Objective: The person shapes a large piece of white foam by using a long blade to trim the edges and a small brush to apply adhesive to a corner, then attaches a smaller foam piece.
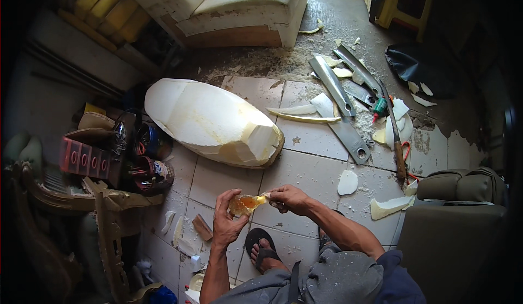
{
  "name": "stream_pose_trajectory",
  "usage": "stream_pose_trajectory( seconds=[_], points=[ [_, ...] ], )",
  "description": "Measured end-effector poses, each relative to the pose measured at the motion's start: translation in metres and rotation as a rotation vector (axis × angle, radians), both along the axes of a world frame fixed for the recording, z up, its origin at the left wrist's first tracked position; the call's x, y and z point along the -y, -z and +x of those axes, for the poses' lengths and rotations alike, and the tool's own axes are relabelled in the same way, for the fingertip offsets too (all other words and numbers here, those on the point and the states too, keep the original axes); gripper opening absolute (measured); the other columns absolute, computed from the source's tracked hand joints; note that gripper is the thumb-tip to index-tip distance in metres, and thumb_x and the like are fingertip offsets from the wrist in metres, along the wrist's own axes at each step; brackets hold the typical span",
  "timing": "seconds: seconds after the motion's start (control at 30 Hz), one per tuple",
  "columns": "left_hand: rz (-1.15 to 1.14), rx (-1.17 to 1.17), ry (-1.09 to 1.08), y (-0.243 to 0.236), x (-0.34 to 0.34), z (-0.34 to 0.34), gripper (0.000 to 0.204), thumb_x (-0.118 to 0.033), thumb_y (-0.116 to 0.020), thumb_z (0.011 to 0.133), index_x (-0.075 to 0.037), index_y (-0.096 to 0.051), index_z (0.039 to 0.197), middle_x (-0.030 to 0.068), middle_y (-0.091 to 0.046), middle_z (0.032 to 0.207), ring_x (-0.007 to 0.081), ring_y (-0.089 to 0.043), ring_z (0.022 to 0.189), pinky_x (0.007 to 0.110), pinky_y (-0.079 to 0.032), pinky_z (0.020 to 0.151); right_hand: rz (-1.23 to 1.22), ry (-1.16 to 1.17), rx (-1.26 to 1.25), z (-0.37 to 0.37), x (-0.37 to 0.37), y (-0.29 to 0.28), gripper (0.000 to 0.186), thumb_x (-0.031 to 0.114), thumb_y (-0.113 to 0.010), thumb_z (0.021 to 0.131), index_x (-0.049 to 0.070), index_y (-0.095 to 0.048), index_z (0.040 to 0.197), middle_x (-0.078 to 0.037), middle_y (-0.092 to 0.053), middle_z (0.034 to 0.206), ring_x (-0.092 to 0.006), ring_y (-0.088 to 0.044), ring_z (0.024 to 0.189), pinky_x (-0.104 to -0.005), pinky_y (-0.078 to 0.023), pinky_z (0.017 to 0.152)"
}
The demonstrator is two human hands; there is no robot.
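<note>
My left hand is wrapped round a small see-through container with orange-amber stuff inside, held above the tiled floor. Against the container's right side, my right hand pinches a short yellowish brush-like tool; its exact kind is hard to make out. Just beyond both hands lies a long white foam seat block, shaped with slanted faces and yellowish stains. Neither hand touches the block.
Right of the block lie flat metal blades, a green bottle with a red tip, a long wooden-handled tool and foam scraps. Tubs of tools stand left. A pale sofa stands behind; a brown cushioned seat is at right.
</note>
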State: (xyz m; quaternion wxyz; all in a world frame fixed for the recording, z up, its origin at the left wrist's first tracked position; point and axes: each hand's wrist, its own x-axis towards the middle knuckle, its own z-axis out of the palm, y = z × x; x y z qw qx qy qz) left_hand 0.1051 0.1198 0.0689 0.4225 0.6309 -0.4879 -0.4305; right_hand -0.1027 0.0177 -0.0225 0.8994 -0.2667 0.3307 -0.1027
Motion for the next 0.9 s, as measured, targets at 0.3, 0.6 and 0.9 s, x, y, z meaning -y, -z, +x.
stream_pose_trajectory(
  seconds=[0.3, 0.6, 0.9],
  points=[
    [0.066, 0.326, -0.01, 0.008, -0.002, 0.011, 0.072, 0.012, -0.071, 0.074, -0.007, -0.053, 0.141, 0.0086, -0.044, 0.137, 0.0223, -0.055, 0.126, 0.035, -0.05, 0.108, 0.249, 0.144, 0.298, -0.018, 0.003, 0.007, 0.018, 0.022, -0.062, 0.102, 0.006, -0.067, 0.11, 0.004, -0.058, 0.071, -0.006, -0.048, 0.054, -0.0231, -0.038, 0.048],
    [0.117, 0.076, -0.154, 0.018, -0.024, 0.019, 0.068, 0.004, -0.075, 0.078, -0.01, -0.054, 0.142, 0.0092, -0.048, 0.133, 0.0246, -0.058, 0.124, 0.035, -0.051, 0.105, -0.313, 0.703, -0.098, -0.011, 0.092, 0.039, 0.032, 0.024, -0.062, 0.103, 0.007, -0.068, 0.129, 0.0, -0.057, 0.081, -0.0073, -0.053, 0.06, -0.0232, -0.046, 0.049],
    [0.131, -0.154, -0.246, 0.022, -0.031, 0.025, 0.071, 0.01, -0.074, 0.078, -0.005, -0.05, 0.143, 0.0089, -0.047, 0.132, 0.0231, -0.058, 0.123, 0.032, -0.051, 0.104, -0.986, 0.457, -0.38, 0.031, 0.016, 0.072, 0.027, 0.017, -0.067, 0.097, 0.001, -0.073, 0.118, -0.01, -0.072, 0.092, -0.0168, -0.066, 0.084, -0.031, -0.052, 0.077]
  ],
)
